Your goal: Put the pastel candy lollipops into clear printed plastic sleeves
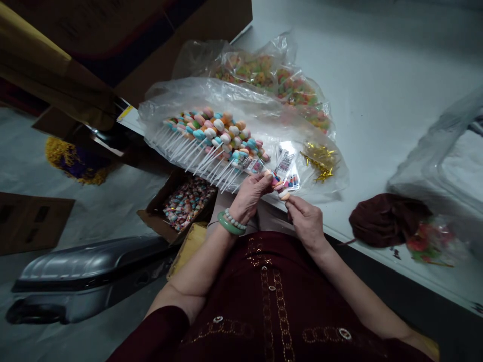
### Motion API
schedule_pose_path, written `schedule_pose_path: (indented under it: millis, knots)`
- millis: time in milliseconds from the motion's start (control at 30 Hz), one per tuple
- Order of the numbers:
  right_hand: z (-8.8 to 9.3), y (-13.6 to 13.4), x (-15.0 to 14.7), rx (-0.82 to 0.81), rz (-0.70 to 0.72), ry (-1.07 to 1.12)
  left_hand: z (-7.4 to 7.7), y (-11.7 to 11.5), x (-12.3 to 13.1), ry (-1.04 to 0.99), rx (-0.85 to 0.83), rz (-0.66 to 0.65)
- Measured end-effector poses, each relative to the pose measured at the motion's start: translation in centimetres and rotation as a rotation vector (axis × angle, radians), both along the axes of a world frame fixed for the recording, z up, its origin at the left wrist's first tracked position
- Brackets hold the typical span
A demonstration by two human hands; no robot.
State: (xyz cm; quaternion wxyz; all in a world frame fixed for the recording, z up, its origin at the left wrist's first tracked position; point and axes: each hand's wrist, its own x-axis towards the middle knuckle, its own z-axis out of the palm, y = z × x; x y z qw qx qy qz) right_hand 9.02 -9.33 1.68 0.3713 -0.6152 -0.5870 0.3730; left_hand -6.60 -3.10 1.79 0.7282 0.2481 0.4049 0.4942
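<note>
My left hand (252, 193), with a green bangle and a bead bracelet at the wrist, pinches a pastel candy lollipop (280, 187) at the table's near edge. My right hand (305, 217) is closed on the lollipop's lower end, right beside the left. Just beyond my hands lies a row of several pastel lollipops on white sticks (211, 138) on a clear plastic sheet (241, 100). Small printed wrappers (286, 162) lie next to them.
Gold twist ties (320, 161) lie on the plastic. A bag of colourful sweets (279, 80) sits behind. A dark red cloth (385, 218) and plastic bags (445, 161) are at the right. A cardboard box of wrapped candies (186, 201) and a grey suitcase (86, 276) stand on the floor at the left.
</note>
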Motion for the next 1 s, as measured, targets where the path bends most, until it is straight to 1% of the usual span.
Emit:
schedule_pose_path:
  millis: [67,133,200,233,300,400,467,567,700,767,833,900,1000]
  knots:
    - [0.5,0.6,-0.1,-0.272,-0.005,0.338,0.1,-0.1,0.2,-0.077,-0.016,-0.007]
    - [1.1,1.2,0.0,-0.529,0.021,0.594,0.3,0.0,0.0,-0.129,-0.032,-0.028]
    - [1.5,1.6,0.5,-0.713,0.078,0.746,0.5,0.1,-0.5,-0.116,-0.041,-0.054]
    - [1.7,1.8,0.8,-0.77,0.114,0.798,0.5,0.2,-0.9,-0.088,-0.043,-0.063]
    - [1.7,2.0,1.4,-0.826,0.164,0.886,0.5,0.4,-1.6,-0.008,-0.035,-0.055]
    - [1.5,2.1,1.9,-0.855,0.201,0.987,0.5,0.7,-2.3,0.123,0.016,-0.001]
    - [1.4,2.1,1.9,-0.861,0.209,1.004,0.5,0.6,-2.2,0.173,0.059,-0.025]
    - [1.4,2.0,1.6,-0.86,0.216,0.987,0.7,0.3,-1.5,0.146,0.078,-0.109]
    - [1.4,2.0,1.2,-0.903,0.263,0.998,0.7,0.1,-0.7,0.06,0.012,-0.124]
    - [1.3,1.9,1.0,-0.85,0.211,0.92,0.7,0.1,-0.7,0.028,0.004,-0.135]
    - [1.1,1.7,0.7,-0.703,0.099,0.754,0.7,0.0,-0.9,0.06,0.017,-0.126]
    - [0.9,1.4,0.4,-0.496,0.03,0.503,0.8,-0.1,-1.1,0.139,0.026,-0.105]
    - [0.6,0.8,0.2,-0.126,0.047,0.011,0.9,-0.2,-1.1,0.22,0.018,-0.067]
